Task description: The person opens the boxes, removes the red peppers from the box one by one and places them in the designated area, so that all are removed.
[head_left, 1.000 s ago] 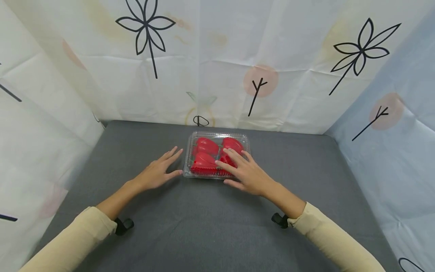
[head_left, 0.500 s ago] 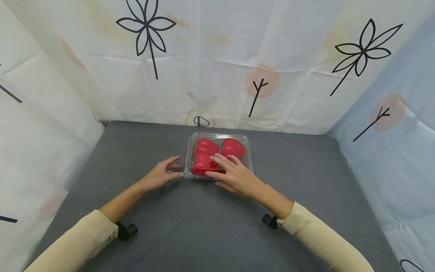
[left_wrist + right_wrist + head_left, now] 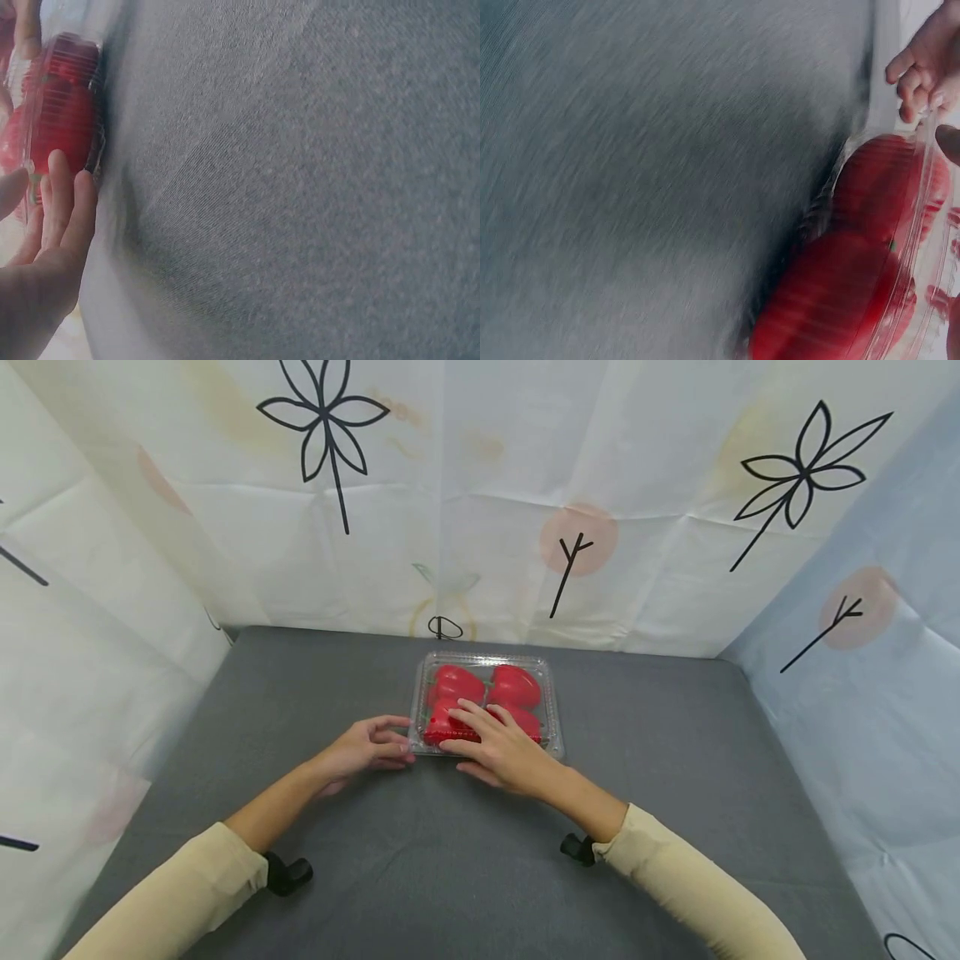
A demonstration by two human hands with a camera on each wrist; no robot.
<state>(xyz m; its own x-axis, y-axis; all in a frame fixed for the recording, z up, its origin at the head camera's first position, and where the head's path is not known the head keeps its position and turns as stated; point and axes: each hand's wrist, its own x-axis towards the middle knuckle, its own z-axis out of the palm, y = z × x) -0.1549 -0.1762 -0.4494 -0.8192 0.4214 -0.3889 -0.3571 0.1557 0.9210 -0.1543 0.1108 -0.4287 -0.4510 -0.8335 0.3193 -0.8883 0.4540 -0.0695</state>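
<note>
A clear plastic clamshell box (image 3: pixel 554 718) lies on the table with several red bell peppers (image 3: pixel 514 686) inside, its lid down. At the front left corner is my left hand (image 3: pixel 358 753). In the left wrist view, that hand's fingers (image 3: pixel 63 191) reach along the box's side and the thumb is near the rim. My right hand (image 3: pixel 506 756) lies over the front edge, its fingers spread above the lid and covering part of the front peppers. Whether these fingers press the lid is unclear. Ribbed walls and a thin rim show in the right wrist view.
Dark grey cloth covers the table (image 3: pixel 450 877). Behind it hangs a pale curtain (image 3: pixel 487 468) with plant drawings, and similar cloth hangs at both sides. A black wrist mount (image 3: pixel 288 874) sits on the left forearm, another on the right.
My left hand has moved slightly right, drawing its fingers together at the box's corner. My right hand has slid left across the box's front, uncovering the right-hand peppers. The box has hardly moved.
</note>
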